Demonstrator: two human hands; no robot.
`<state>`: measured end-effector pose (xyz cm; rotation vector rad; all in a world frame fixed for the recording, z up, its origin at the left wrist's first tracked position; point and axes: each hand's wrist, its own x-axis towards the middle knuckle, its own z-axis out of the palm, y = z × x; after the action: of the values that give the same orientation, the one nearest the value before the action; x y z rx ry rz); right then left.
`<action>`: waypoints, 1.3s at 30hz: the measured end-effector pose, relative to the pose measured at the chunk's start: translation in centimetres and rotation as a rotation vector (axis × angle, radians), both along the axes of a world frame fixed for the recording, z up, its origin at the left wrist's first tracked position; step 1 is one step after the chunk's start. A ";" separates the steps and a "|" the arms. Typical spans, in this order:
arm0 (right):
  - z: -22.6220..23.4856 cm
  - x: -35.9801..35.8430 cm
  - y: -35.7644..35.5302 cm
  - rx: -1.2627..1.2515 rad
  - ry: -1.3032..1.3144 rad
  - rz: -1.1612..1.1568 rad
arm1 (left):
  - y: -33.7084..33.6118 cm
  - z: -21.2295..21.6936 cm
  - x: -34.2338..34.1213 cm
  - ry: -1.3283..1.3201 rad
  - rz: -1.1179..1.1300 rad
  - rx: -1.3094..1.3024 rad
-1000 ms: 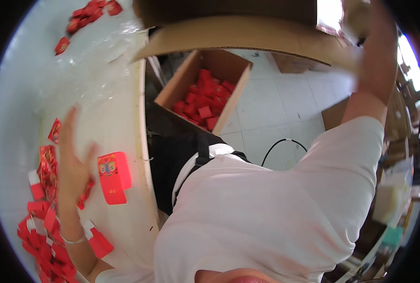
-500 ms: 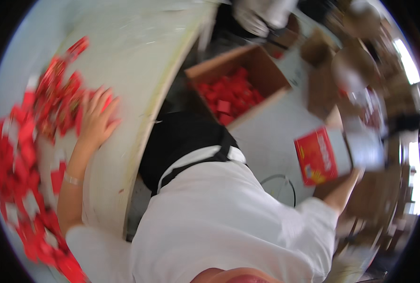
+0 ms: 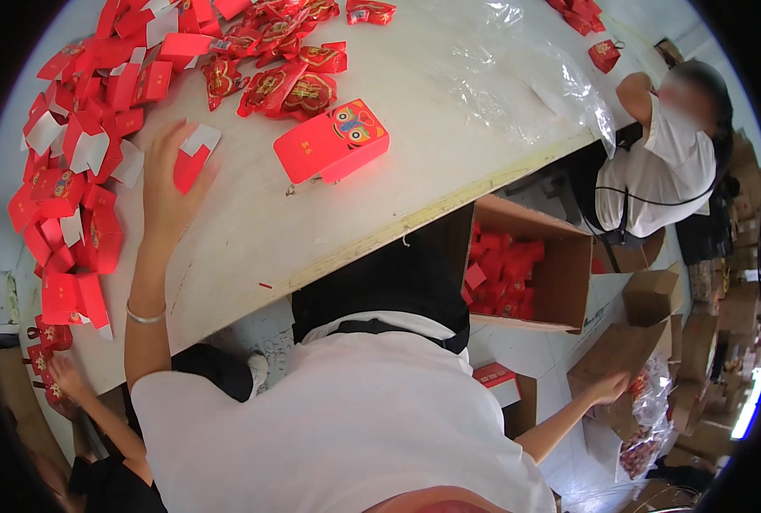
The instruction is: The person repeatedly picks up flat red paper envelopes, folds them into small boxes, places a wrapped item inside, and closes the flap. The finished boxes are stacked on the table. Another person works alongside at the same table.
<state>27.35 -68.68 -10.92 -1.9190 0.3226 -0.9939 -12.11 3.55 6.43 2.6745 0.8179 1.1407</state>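
On the table at left, my left hand (image 3: pixel 168 184) is curled round a small red carton (image 3: pixel 191 169) with a white flap standing up between thumb and fingers. To its right lies a red box (image 3: pixel 312 150) printed with a colourful animal face. Shiny red wrapped packets (image 3: pixel 288 90) are heaped beyond my hand, and a pile of red cartons (image 3: pixel 98 231), several with white flaps raised, lies to its left. Out at far right, my right hand (image 3: pixel 610 389) has curled fingers beside a clear plastic bag (image 3: pixel 645 427) of reddish small items; what it grips, if anything, is too small to make out.
A cardboard box (image 3: pixel 573 286) of red cartons stands below the table edge. Clear plastic film (image 3: pixel 534 77) lies on the table. One person (image 3: pixel 654 171) sits at far right; another person's hand (image 3: pixel 71 378) touches red pieces at lower left. Cardboard boxes (image 3: pixel 620 359) stand on the floor.
My view has swung, bringing more of the table into sight. My left hand, spread near the red packets before, is now round a red carton. My right arm still reaches out to the right.
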 end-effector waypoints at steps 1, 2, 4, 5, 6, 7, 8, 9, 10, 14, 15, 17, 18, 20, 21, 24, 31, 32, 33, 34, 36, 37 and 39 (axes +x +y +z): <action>4.9 1.6 7.7 -0.076 -0.090 0.131 | -0.5 -0.6 -0.7 -0.007 0.020 -0.069; 9.7 1.5 16.3 -0.095 -0.123 0.326 | -1.1 -1.1 -1.1 0.002 -0.038 -0.068; 13.5 1.5 28.4 -0.164 -0.224 0.742 | -2.3 -2.3 -0.9 -0.001 -0.162 -0.068; 13.9 0.7 33.6 -0.282 -0.231 0.889 | -2.7 -2.9 -0.5 0.012 -0.221 -0.072; 15.9 -2.5 39.9 -0.428 -0.122 1.168 | -3.2 -3.1 -0.1 0.038 -0.269 -0.069; 15.4 -3.7 44.5 -0.473 -0.167 1.395 | -3.5 -3.3 0.1 0.062 -0.314 -0.065; 16.8 -5.5 49.4 -0.810 -0.348 1.540 | -3.5 -3.4 0.1 0.090 -0.325 -0.143; 16.9 -7.1 53.6 -0.874 -0.440 1.675 | -3.4 -3.7 0.1 0.113 -0.343 -0.223; 17.1 -8.1 56.8 -1.008 -0.453 1.757 | -3.3 -4.0 0.0 0.139 -0.358 -0.303; 14.9 -8.1 64.3 -1.092 -0.200 2.174 | -2.3 -4.7 -1.1 0.194 -0.320 -0.451; 15.1 -8.2 64.6 -1.021 -0.067 2.224 | -2.1 -5.0 -1.5 0.219 -0.298 -0.475; 14.5 -9.2 65.5 -0.437 0.520 2.515 | -1.6 -5.2 -1.3 0.096 -0.287 -0.609; 13.9 -10.0 65.8 -0.104 0.827 2.577 | -1.9 -4.9 -0.6 -0.052 -0.293 -0.714; 13.5 -12.7 66.1 -0.058 1.038 2.718 | -2.2 -5.0 0.9 -0.300 -0.348 -0.906; 12.8 -14.7 65.9 0.102 1.141 2.702 | -2.5 -5.7 1.5 -0.404 -0.386 -0.996; 12.3 -14.6 66.1 -0.751 -0.146 2.518 | -1.9 -7.4 2.3 -0.554 -0.266 -1.089; 10.4 -11.6 72.9 -0.807 -0.698 1.787 | -2.8 -7.8 4.4 -0.515 -0.115 -0.833; 10.6 -11.0 73.9 -0.804 -0.560 1.899 | -3.3 -7.8 5.1 -0.564 -0.116 -0.831; 10.8 -10.6 74.2 -0.798 -0.416 2.006 | -3.7 -7.8 5.4 -0.614 -0.118 -0.829; 11.1 -10.1 73.8 -0.621 -0.084 2.096 | -3.9 -7.6 5.2 -0.582 -0.100 -0.816; 13.6 -8.7 72.4 -0.245 0.577 2.156 | -4.1 -7.2 4.7 -0.527 -0.068 -0.790; 13.8 -7.3 72.0 -0.019 0.636 2.165 | -3.9 -7.0 4.6 -0.472 -0.070 -0.794; 14.8 -6.7 70.5 0.330 0.780 2.041 | -3.5 -6.9 4.6 -0.355 -0.063 -0.814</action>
<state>20.69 1.82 3.87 -1.2143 -0.8925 1.0695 -7.46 0.09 -0.48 1.7652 0.8739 0.9442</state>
